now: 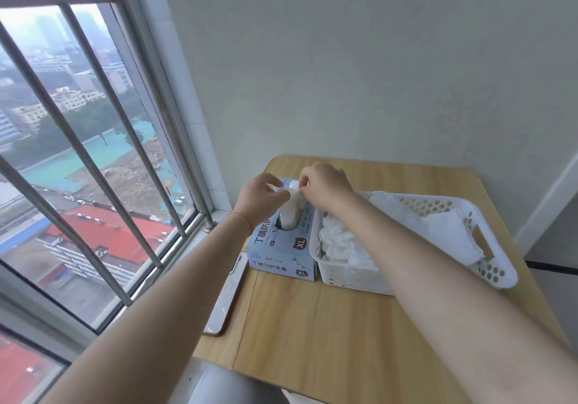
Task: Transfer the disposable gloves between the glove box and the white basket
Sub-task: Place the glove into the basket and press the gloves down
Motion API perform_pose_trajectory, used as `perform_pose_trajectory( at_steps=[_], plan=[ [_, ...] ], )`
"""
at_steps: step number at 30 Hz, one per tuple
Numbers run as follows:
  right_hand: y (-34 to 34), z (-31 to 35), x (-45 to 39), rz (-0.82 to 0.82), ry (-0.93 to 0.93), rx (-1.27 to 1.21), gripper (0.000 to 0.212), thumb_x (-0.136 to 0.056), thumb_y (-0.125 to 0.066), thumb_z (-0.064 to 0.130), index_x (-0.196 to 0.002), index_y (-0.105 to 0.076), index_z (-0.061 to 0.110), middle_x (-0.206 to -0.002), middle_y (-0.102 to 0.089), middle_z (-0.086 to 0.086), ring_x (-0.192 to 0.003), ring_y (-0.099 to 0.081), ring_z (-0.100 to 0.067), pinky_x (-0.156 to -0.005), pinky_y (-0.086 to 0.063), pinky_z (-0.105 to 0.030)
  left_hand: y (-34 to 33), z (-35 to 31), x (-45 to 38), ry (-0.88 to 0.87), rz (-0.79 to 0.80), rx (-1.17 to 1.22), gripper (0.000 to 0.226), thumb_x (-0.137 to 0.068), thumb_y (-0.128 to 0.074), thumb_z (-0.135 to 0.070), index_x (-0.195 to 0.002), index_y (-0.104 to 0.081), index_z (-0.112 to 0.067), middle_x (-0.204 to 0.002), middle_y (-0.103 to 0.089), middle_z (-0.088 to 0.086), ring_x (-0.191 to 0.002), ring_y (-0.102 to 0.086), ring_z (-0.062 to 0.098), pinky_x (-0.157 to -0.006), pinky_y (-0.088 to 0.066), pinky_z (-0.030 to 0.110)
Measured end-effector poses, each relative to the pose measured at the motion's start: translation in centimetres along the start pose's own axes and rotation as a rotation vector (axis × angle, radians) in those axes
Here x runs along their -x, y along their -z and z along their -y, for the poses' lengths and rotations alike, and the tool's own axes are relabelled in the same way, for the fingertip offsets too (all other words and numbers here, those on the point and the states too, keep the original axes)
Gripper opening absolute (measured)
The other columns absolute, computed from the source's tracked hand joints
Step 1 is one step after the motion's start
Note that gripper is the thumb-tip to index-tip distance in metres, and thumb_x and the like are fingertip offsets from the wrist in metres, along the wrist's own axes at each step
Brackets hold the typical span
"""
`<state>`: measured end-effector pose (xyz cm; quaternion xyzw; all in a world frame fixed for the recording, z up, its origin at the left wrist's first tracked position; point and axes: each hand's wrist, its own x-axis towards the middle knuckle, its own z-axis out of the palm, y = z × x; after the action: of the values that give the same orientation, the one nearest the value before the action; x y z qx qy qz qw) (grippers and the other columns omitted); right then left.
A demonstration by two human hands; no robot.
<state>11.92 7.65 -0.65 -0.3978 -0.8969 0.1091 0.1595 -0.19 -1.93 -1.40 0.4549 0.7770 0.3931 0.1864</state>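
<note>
- A barred window (78, 159) runs along the left, beyond the surface's left edge.
- A phone (226, 297) lies flat at the left edge of the wooden surface (328, 325), just beside the box.
- The blue glove box (281, 253) sits toward the far left corner of the surface, its long side touching the basket.
- The left hand (261, 198), a red string (245, 219) round its wrist, is above the box; its fingers are curled and pinch the top of a glove.
- That white glove (292, 212) stands half out of the box's top opening, stretched up between the two hands.
- The right hand (325, 186) is close against the left one, fingertips curled and pinching the same glove from the other side.
- The white basket (488, 275), perforated and with a handle slot, sits to the right of the box near the far right edge.
- A heap of white gloves (347, 244) fills the basket; the right forearm crosses above its near-left end.
</note>
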Motion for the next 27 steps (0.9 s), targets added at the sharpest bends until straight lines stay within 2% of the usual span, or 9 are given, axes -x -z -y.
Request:
perform_pose_trajectory(
  at_steps=[3, 7, 10, 13, 15, 18, 21, 24, 27],
  plan=[
    [1.0, 0.5, 0.0, -0.099, 0.035, -0.091, 0.018, -0.084, -0.049, 0.009, -0.085, -0.064, 0.019, -0.098, -0.061, 0.001, -0.093, -0.056, -0.021, -0.080, -0.040, -0.032, 0.0, -0.1, 0.2, 0.082, -0.025, 0.037, 0.035, -0.079, -0.071, -0.030, -0.107, -0.054, -0.019, -0.093, -0.061, 0.002, -0.079, -0.057, 0.017, -0.068, -0.047, 0.029],
    [1.8, 1.2, 0.3, -0.203, 0.084, -0.177, 0.011, -0.084, -0.052, 0.011, -0.082, -0.060, 0.017, -0.092, -0.058, 0.001, -0.088, -0.054, -0.019, -0.081, -0.046, -0.036, 0.5, -0.3, 0.6, 0.155, -0.014, 0.110, 0.031, -0.082, -0.072, -0.034, -0.087, -0.052, -0.011, -0.084, -0.057, 0.005, -0.071, -0.055, 0.018, -0.058, -0.043, 0.028],
    [2.1, 1.4, 0.5, -0.312, 0.094, -0.252, 0.005, -0.087, -0.055, 0.014, -0.083, -0.058, 0.016, -0.097, -0.052, -0.002, -0.099, -0.048, -0.022, -0.085, -0.044, -0.038, 1.3, -0.6, 0.9, 0.189, 0.022, 0.260, 0.026, -0.087, -0.069, -0.034, -0.092, -0.062, -0.010, -0.083, -0.059, 0.003, -0.075, -0.056, 0.016, -0.063, -0.044, 0.027],
    [3.1, 1.7, 0.7, -0.390, 0.118, -0.352, 0.001, -0.087, -0.056, 0.013, -0.086, -0.056, 0.012, -0.098, -0.051, -0.003, -0.100, -0.048, -0.022, -0.085, -0.042, -0.036, 2.1, -1.4, 1.1, 0.115, -0.054, 0.332, 0.027, -0.088, -0.070, -0.028, -0.101, -0.069, -0.004, -0.081, -0.061, 0.000, -0.074, -0.054, 0.014, -0.063, -0.044, 0.022],
    [4.2, 1.8, 1.1, -0.317, 0.108, -0.444, 0.008, -0.086, -0.057, 0.020, -0.087, -0.055, 0.012, -0.089, -0.053, 0.001, -0.089, -0.053, -0.020, -0.077, -0.043, -0.033, 2.6, -2.5, 1.3, 0.031, -0.126, 0.366, 0.015, -0.088, -0.071, -0.022, -0.096, -0.071, -0.009, -0.079, -0.062, -0.002, -0.070, -0.054, 0.009, -0.063, -0.044, 0.020],
    [5.8, 2.1, 2.3, -0.134, 0.025, -0.599, 0.032, -0.086, -0.059, 0.045, -0.098, -0.049, 0.016, -0.082, -0.053, 0.005, -0.071, -0.052, -0.015, -0.062, -0.042, -0.028, 3.4, -4.4, 1.6, -0.048, -0.122, 0.422, 0.003, -0.088, -0.067, -0.014, -0.088, -0.068, -0.012, -0.083, -0.065, 0.002, -0.077, -0.059, 0.013, -0.073, -0.050, 0.025],
    [6.8, 2.0, 3.0, 0.063, -0.025, -0.705, 0.048, -0.082, -0.062, 0.045, -0.119, -0.042, 0.020, -0.095, -0.056, 0.002, -0.082, -0.058, -0.014, -0.067, -0.045, -0.028, 3.7, -5.8, 1.8, -0.108, -0.028, 0.538, 0.005, -0.089, -0.062, -0.008, -0.084, -0.063, -0.008, -0.088, -0.064, 0.014, -0.081, -0.062, 0.023, -0.085, -0.056, 0.038],
    [8.2, 1.6, 3.7, 0.043, -0.065, -0.849, 0.023, -0.086, -0.062, 0.042, -0.091, -0.056, 0.020, -0.085, -0.058, 0.005, -0.077, -0.057, -0.013, -0.067, -0.043, -0.027, 3.4, -7.5, 2.3, -0.208, -0.002, 0.489, 0.007, -0.082, -0.066, -0.016, -0.082, -0.064, -0.009, -0.082, -0.063, 0.010, -0.077, -0.060, 0.021, -0.083, -0.054, 0.037],
    [9.8, 1.4, 4.6, -0.101, -0.135, -0.935, 0.022, -0.088, -0.063, 0.034, -0.077, -0.056, 0.017, -0.074, -0.053, 0.000, -0.068, -0.050, -0.015, -0.061, -0.039, -0.025, 3.2, -8.8, 3.0, -0.259, -0.013, 0.506, 0.006, -0.086, -0.068, -0.013, -0.082, -0.064, -0.011, -0.074, -0.063, 0.003, -0.068, -0.059, 0.016, -0.073, -0.051, 0.031]
  ],
)
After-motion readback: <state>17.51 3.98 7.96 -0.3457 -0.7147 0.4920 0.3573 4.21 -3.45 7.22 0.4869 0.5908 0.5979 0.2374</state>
